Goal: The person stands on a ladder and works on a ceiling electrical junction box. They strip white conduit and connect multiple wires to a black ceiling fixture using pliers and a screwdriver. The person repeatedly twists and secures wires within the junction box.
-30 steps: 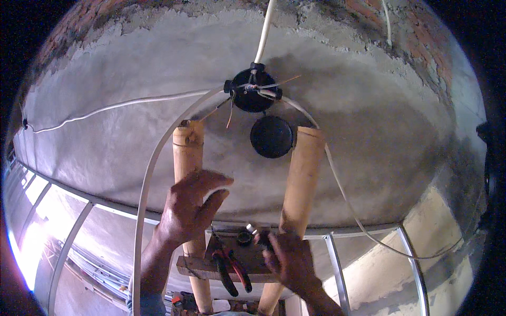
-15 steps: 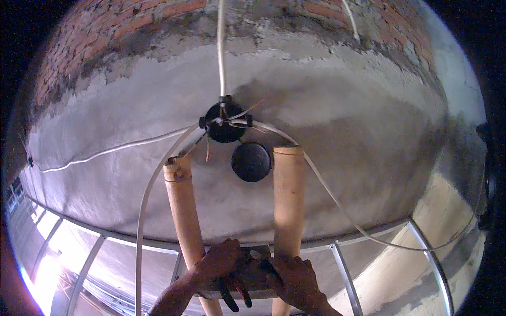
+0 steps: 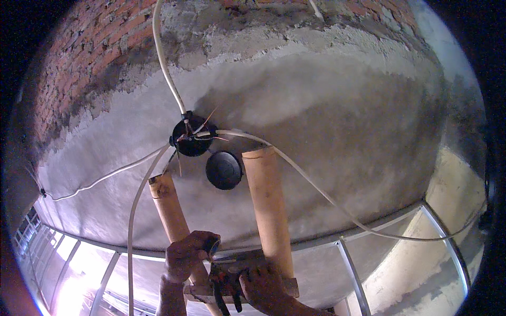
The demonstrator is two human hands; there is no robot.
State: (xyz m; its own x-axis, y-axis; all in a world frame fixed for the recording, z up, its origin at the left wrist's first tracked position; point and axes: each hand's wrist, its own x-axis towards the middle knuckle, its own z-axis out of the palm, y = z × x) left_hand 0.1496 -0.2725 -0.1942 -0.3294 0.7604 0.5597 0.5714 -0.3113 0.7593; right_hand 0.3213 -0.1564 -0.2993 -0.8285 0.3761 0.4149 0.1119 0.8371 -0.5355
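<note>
My left hand (image 3: 185, 257) is raised beside the left pole of a wooden ladder (image 3: 268, 210), its fingers closed round a small dark ring that looks like a roll of tape (image 3: 214, 246). On the ladder's top rung (image 3: 291, 287), my right hand (image 3: 263, 288) has its fingers bent over dark items I cannot make out. Pliers with dark handles (image 3: 220, 297) hang at the rung between both hands. Above, a round black junction box (image 3: 193, 138) is on the wall with bare-ended wires sticking out. Its round black lid (image 3: 224, 170) hangs just below it.
White cables run from the box up, left and right; one cable (image 3: 132, 253) droops past the ladder's left side. A metal frame (image 3: 352, 276) crosses below the plastered wall (image 3: 337, 152). Brick (image 3: 100, 58) shows higher up. Bright light comes from the lower left.
My left hand has risen off the rung with the dark ring in it. My right hand has shifted left along the rung. The view has turned, so the box sits further left.
</note>
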